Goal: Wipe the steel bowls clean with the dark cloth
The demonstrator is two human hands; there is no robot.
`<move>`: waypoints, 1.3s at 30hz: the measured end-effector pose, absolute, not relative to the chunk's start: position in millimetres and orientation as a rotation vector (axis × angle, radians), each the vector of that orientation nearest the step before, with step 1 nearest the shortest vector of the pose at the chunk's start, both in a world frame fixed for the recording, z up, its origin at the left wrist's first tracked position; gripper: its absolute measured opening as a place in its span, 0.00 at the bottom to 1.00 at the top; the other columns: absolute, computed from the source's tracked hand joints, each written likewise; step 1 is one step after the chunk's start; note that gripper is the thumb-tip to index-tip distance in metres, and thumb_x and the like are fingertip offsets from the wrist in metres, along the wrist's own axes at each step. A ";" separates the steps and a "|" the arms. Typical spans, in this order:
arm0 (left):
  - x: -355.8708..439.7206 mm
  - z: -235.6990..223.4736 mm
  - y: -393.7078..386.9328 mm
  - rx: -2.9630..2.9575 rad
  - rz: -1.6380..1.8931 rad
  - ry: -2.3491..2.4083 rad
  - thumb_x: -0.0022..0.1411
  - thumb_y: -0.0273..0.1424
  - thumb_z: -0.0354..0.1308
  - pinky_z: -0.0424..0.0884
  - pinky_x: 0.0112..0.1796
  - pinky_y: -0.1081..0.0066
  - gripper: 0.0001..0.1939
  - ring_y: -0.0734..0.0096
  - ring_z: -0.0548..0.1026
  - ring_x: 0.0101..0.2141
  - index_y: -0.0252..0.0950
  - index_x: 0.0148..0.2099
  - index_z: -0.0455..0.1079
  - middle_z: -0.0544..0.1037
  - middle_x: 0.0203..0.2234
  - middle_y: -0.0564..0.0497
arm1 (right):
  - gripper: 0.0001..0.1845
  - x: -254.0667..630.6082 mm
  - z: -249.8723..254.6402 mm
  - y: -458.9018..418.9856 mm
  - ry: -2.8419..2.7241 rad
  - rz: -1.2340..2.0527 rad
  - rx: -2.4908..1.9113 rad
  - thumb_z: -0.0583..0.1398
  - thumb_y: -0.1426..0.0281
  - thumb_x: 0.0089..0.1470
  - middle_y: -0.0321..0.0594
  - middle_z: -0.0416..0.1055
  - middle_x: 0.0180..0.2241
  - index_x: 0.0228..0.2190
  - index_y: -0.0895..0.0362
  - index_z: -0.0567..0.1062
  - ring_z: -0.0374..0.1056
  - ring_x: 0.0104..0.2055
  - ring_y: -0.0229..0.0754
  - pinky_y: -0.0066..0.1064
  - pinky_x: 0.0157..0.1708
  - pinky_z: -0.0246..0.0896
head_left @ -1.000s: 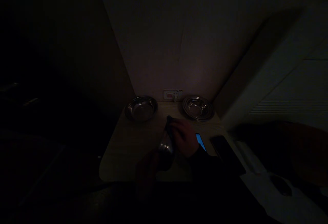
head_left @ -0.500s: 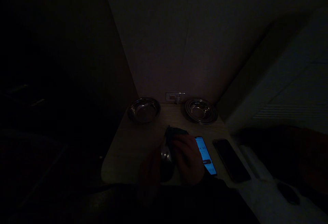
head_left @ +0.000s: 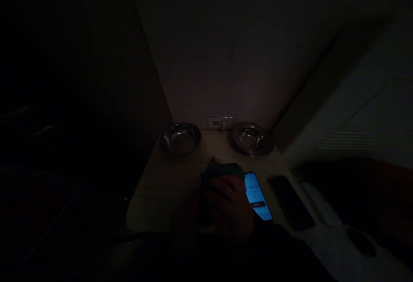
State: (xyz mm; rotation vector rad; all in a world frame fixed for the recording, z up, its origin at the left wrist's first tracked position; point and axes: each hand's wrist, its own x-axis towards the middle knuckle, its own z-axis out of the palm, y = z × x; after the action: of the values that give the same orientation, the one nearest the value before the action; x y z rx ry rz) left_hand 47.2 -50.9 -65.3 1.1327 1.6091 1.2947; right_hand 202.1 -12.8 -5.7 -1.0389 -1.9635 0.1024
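Observation:
In the dim light my right hand (head_left: 229, 206) is closed on a teal cloth (head_left: 224, 169), which is bunched under its fingers. The cloth presses against a shiny metal bowl (head_left: 204, 215), mostly hidden between my hands and very dark. My left hand (head_left: 184, 217) is closed at the bowl's left side; its fingers are hard to make out. Both hands are over the table's front edge, just left of a lit phone (head_left: 257, 196).
A steel bowl (head_left: 180, 139) sits at the table's back left. Stacked steel bowls (head_left: 253, 141) stand at the back right, near a wall socket (head_left: 220, 122). A dark phone (head_left: 293, 202) lies right of the lit one. The pale wooden table (head_left: 155, 187) meets the wall behind.
My right hand has shifted slightly left and down with the cloth, now covering the bowl's shiny face. More of the cloth shows above the fingers. The left hand stays about the same.

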 end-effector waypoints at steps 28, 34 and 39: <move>63.3 -21.3 -37.2 1.104 1.112 1.579 0.56 0.48 0.47 0.71 0.29 0.70 0.24 0.64 0.75 0.29 0.33 0.34 0.74 0.78 0.29 0.44 | 0.11 206.9 -7.1 -15.9 -2.046 -0.020 -0.910 0.54 0.72 0.52 0.42 0.74 0.40 0.37 0.55 0.74 0.63 0.43 0.46 0.41 0.40 0.61; 59.5 -30.0 -49.1 1.203 1.161 1.705 0.55 0.43 0.50 0.71 0.36 0.66 0.19 0.60 0.75 0.37 0.35 0.34 0.75 0.78 0.34 0.43 | 0.12 207.2 -4.2 -11.6 -2.011 0.039 -0.972 0.54 0.74 0.52 0.44 0.73 0.41 0.38 0.57 0.73 0.63 0.44 0.47 0.41 0.41 0.61; 51.9 -50.2 -49.1 1.303 1.170 1.712 0.55 0.45 0.50 0.72 0.35 0.62 0.20 0.57 0.75 0.35 0.35 0.36 0.75 0.79 0.33 0.43 | 0.11 206.4 -3.3 -8.0 -1.936 0.105 -0.992 0.53 0.75 0.52 0.44 0.73 0.38 0.35 0.57 0.73 0.64 0.41 0.45 0.39 0.40 0.62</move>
State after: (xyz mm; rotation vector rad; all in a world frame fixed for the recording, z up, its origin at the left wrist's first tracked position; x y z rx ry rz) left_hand 51.9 -49.1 -50.2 1.3034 1.7117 1.1703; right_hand 206.4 -8.0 -3.3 -0.9920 -1.9356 0.1045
